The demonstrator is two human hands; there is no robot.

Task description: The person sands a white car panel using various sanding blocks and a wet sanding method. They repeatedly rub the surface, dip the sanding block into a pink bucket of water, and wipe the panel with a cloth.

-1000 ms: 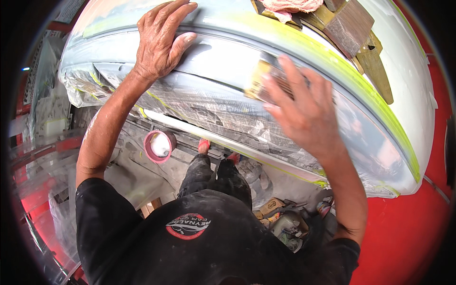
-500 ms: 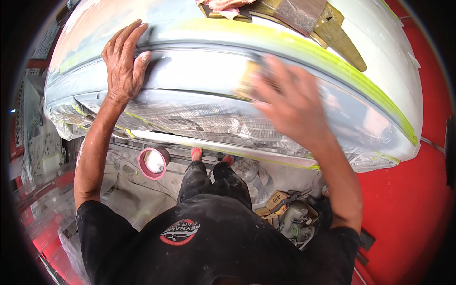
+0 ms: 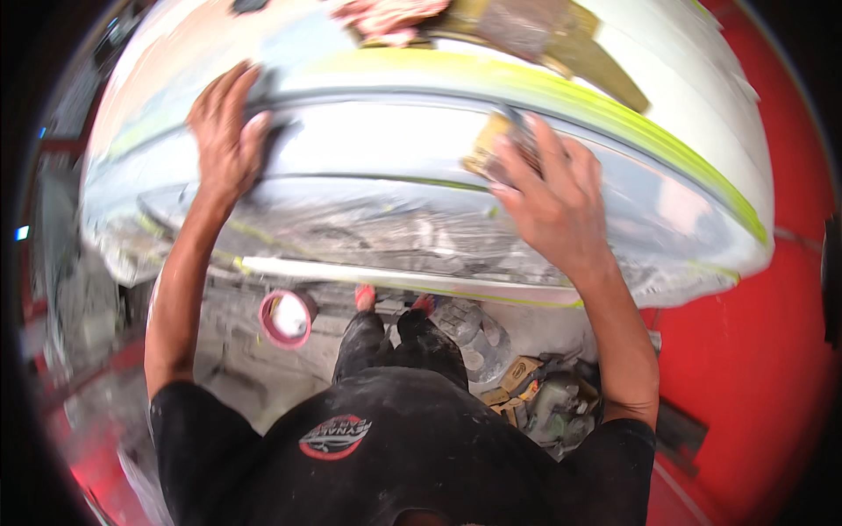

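A curved car body panel [image 3: 368, 136], grey and white with yellow-green bands, spans the view in front of me. My left hand [image 3: 224, 145] lies on its left part, fingers stretched out and holding nothing. On the right part of the panel, my right hand [image 3: 560, 193] grips a small yellowish-brown block [image 3: 488, 147], which looks like a sanding block. The block rests against the pale strip between two dark lines, and my fingers cover its right side. Wrinkled plastic and paper masking [image 3: 395, 228] covers the panel's lower part.
On top of the panel lie a crumpled pink cloth [image 3: 399, 13], a brown piece [image 3: 517, 24] and an olive flat piece [image 3: 610, 74]. A pink bucket [image 3: 266, 309] with white contents stands on the floor. Cardboard boxes [image 3: 521, 372] and clutter lie near my right side. Red surface [image 3: 745, 386] extends at right.
My right hand and the block have shifted slightly to the right along the panel and show less blur. My left hand stays at about the same spot on the panel. The view has tilted a little.
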